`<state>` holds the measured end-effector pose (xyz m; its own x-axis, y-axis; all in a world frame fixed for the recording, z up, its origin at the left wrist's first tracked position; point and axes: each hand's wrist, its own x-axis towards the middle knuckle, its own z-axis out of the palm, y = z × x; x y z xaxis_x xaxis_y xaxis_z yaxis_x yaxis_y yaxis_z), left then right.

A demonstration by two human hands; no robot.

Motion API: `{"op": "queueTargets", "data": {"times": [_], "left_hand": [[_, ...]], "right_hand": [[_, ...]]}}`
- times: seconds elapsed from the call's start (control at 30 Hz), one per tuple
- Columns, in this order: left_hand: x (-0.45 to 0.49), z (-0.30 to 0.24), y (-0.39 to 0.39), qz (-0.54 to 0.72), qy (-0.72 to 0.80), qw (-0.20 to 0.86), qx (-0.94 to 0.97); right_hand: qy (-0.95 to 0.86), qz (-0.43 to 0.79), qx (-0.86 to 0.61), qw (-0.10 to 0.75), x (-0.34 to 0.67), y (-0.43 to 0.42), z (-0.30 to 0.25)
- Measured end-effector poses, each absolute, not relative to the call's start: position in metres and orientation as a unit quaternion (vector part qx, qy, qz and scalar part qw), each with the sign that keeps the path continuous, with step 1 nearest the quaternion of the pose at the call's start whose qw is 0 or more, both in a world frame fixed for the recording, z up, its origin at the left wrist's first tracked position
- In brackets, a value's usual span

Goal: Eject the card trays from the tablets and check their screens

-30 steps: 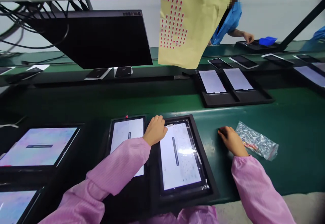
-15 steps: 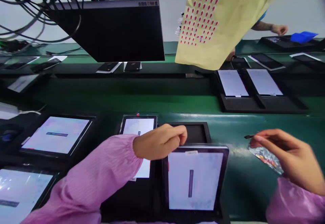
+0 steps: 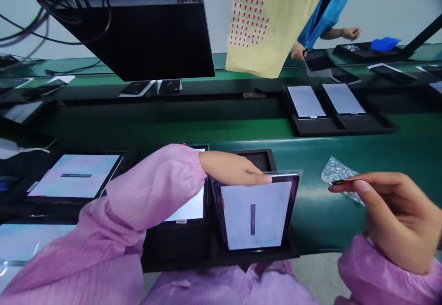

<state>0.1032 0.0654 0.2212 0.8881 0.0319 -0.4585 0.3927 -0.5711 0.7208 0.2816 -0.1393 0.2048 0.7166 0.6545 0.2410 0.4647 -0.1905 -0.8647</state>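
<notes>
A tablet [image 3: 255, 217] with a lit screen stands tilted up in the black tray [image 3: 179, 254]. My left hand [image 3: 235, 169] is closed over its top edge, thumb in front; the fingers behind are hidden. Between thumb and forefinger, my right hand [image 3: 397, 208] pinches a small, thin black-and-red piece [image 3: 341, 182], its exact kind too small to tell. Under and behind that piece, a crumpled clear plastic bag [image 3: 336, 169] lies on the green bench. Another lit tablet [image 3: 188, 208] rests in the same tray, partly covered by my left sleeve.
Lit tablets [image 3: 74, 173] lie at left. Beyond, a tray [image 3: 345, 127] holds two white-screened tablets. A black monitor [image 3: 138, 42] and a yellow sheet with red arrows [image 3: 255, 28] hang above. Across the bench, a person in blue [image 3: 311, 28] holds a dark tablet.
My left hand has gone from a curled pose above the tablet to a grip on its top edge. My right hand has turned, showing the small piece's red part. The view has shifted.
</notes>
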Motion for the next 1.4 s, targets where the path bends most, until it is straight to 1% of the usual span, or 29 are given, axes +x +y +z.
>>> {"op": "queueTargets", "data": {"times": [0.03, 0.1, 0.17, 0.23, 0.33, 0.4, 0.43, 0.5, 0.6, 0.67, 0.73, 0.8, 0.83, 0.9, 0.93, 0.97, 1.0, 1.03, 1.07, 1.1, 1.13, 1.17, 1.2, 1.23, 1.3, 1.4], "left_hand": [[0.107, 0.221, 0.067, -0.215, 0.116, 0.465, 0.851], [0.107, 0.221, 0.071, -0.192, 0.117, 0.5, 0.836], [0.092, 0.221, 0.075, -0.127, 0.153, 0.53, 0.824], [0.063, 0.219, 0.077, -0.03, 0.245, 0.574, 0.781], [0.019, 0.2, 0.067, 0.178, 0.388, 0.655, 0.623], [0.005, 0.177, 0.047, 0.32, 0.414, 0.685, 0.507], [0.004, 0.163, 0.033, 0.372, 0.412, 0.697, 0.455], [0.014, 0.131, 0.001, 0.422, 0.407, 0.728, 0.354], [0.04, 0.086, -0.047, 0.437, 0.335, 0.795, 0.253], [0.051, 0.063, -0.07, 0.419, 0.281, 0.838, 0.209], [0.05, 0.047, -0.082, 0.376, 0.258, 0.873, 0.173], [0.036, 0.045, -0.084, 0.299, 0.257, 0.904, 0.164], [0.025, 0.05, -0.083, 0.236, 0.255, 0.92, 0.179], [0.003, 0.074, -0.078, 0.102, 0.251, 0.924, 0.271], [-0.006, 0.093, -0.074, 0.063, 0.253, 0.899, 0.351], [-0.012, 0.115, -0.069, 0.076, 0.263, 0.846, 0.457], [-0.015, 0.138, -0.063, 0.143, 0.271, 0.756, 0.579], [-0.014, 0.161, -0.054, 0.244, 0.272, 0.618, 0.696], [-0.009, 0.183, -0.044, 0.347, 0.252, 0.45, 0.784], [-0.001, 0.203, -0.031, 0.417, 0.217, 0.287, 0.835], [0.009, 0.218, -0.018, 0.436, 0.176, 0.166, 0.867], [0.02, 0.231, -0.005, 0.415, 0.132, 0.097, 0.895], [0.031, 0.239, 0.008, 0.372, 0.095, 0.076, 0.92], [0.041, 0.244, 0.019, 0.322, 0.066, 0.084, 0.941], [0.054, 0.247, 0.034, 0.251, 0.035, 0.136, 0.958], [0.058, 0.244, 0.042, 0.247, 0.028, 0.185, 0.951]], "right_hand": [[-0.345, 0.096, -0.748, 0.558, 0.285, -0.145, 0.195], [-0.286, 0.115, -0.705, 0.639, 0.296, -0.161, 0.174], [-0.206, 0.136, -0.678, 0.692, 0.308, -0.177, 0.151], [-0.14, 0.147, -0.65, 0.732, 0.316, -0.187, 0.131], [-0.107, 0.206, -0.604, 0.762, 0.313, -0.174, 0.106], [-0.104, 0.295, -0.565, 0.764, 0.301, -0.146, 0.097], [-0.1, 0.33, -0.546, 0.763, 0.294, -0.128, 0.096], [-0.092, 0.355, -0.521, 0.771, 0.284, -0.094, 0.097], [-0.073, 0.299, -0.515, 0.8, 0.287, -0.055, 0.106], [-0.065, 0.255, -0.522, 0.811, 0.298, -0.041, 0.113], [-0.072, 0.216, -0.53, 0.817, 0.307, -0.032, 0.121], [-0.096, 0.191, -0.535, 0.818, 0.308, -0.025, 0.128], [-0.112, 0.185, -0.535, 0.817, 0.305, -0.022, 0.132], [-0.15, 0.18, -0.531, 0.815, 0.292, -0.017, 0.14], [-0.17, 0.18, -0.526, 0.813, 0.283, -0.015, 0.144], [-0.188, 0.181, -0.521, 0.812, 0.273, -0.014, 0.149], [-0.206, 0.181, -0.515, 0.812, 0.264, -0.013, 0.153], [-0.228, 0.182, -0.506, 0.812, 0.255, -0.014, 0.158], [-0.252, 0.183, -0.494, 0.812, 0.246, -0.015, 0.162], [-0.277, 0.183, -0.481, 0.811, 0.239, -0.017, 0.166], [-0.303, 0.183, -0.469, 0.809, 0.234, -0.019, 0.169], [-0.324, 0.181, -0.46, 0.807, 0.23, -0.021, 0.172], [-0.338, 0.176, -0.456, 0.804, 0.227, -0.023, 0.174], [-0.343, 0.171, -0.454, 0.804, 0.227, -0.025, 0.175], [-0.34, 0.156, -0.449, 0.811, 0.231, -0.03, 0.177], [-0.318, 0.087, -0.433, 0.839, 0.243, -0.039, 0.184]]}}
